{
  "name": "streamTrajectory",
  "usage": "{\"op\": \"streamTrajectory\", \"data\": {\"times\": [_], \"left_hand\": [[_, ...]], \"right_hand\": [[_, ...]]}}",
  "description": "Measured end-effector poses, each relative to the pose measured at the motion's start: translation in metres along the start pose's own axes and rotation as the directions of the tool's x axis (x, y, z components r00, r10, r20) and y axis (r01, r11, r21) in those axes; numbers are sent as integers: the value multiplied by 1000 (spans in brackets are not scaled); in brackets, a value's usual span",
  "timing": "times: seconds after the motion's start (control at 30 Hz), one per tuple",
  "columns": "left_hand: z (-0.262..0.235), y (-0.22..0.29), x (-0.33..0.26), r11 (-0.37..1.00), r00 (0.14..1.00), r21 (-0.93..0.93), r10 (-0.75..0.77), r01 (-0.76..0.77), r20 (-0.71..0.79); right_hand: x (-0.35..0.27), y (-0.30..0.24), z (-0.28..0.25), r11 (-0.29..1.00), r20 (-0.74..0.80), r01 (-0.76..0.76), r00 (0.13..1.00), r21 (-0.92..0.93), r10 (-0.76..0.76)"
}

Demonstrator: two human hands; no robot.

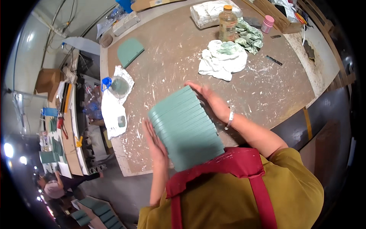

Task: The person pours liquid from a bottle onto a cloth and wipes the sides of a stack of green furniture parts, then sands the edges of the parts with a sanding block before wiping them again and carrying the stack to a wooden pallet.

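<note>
A thick stack of green panels [187, 129], their edges fanned like steps, is held between my two hands at the near edge of the worktable [167, 68]. My left hand [155, 147] lies along the left side of the stack, fingers pressed to its edge. My right hand [214, 102] grips the right side, its fingertips at the far right corner. The near end of the stack meets my red apron [225, 162]. The underside of the stack is hidden.
A rounded green panel [130, 52] and a clear container [119, 87] on a white cloth [112, 116] lie left. Beyond are a crumpled white cloth [223, 60], a green rag [249, 36], an orange-capped bottle [227, 24], a pink bottle [267, 23]. Another person [55, 187] is far left.
</note>
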State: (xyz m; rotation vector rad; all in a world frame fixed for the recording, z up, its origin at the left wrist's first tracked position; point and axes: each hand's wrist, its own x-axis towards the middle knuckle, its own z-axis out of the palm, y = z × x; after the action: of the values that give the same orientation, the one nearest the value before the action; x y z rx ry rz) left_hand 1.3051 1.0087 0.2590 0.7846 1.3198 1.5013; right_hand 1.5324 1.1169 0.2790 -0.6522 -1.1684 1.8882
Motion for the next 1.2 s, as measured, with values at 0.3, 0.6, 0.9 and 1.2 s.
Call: {"op": "streamTrajectory", "data": {"times": [0.3, 0.6, 0.9, 1.2], "left_hand": [[-11, -12, -61, 892, 881, -1, -447, 453, -156], [6, 26, 33, 975, 990, 196, -121, 106, 66], [-12, 26, 46, 924, 988, 370, -136, 100, 73], [-209, 40, 146, 463, 872, 883, 397, 78, -285]], "right_hand": [[-9, 21, 9, 967, -15, 120, 992, -226, -126], [-13, 17, 7, 917, -47, 149, 983, -369, -179], [9, 30, 3, 984, -199, 159, 965, -76, -171], [39, -8, -7, 998, -53, 44, 998, -44, -46]]}}
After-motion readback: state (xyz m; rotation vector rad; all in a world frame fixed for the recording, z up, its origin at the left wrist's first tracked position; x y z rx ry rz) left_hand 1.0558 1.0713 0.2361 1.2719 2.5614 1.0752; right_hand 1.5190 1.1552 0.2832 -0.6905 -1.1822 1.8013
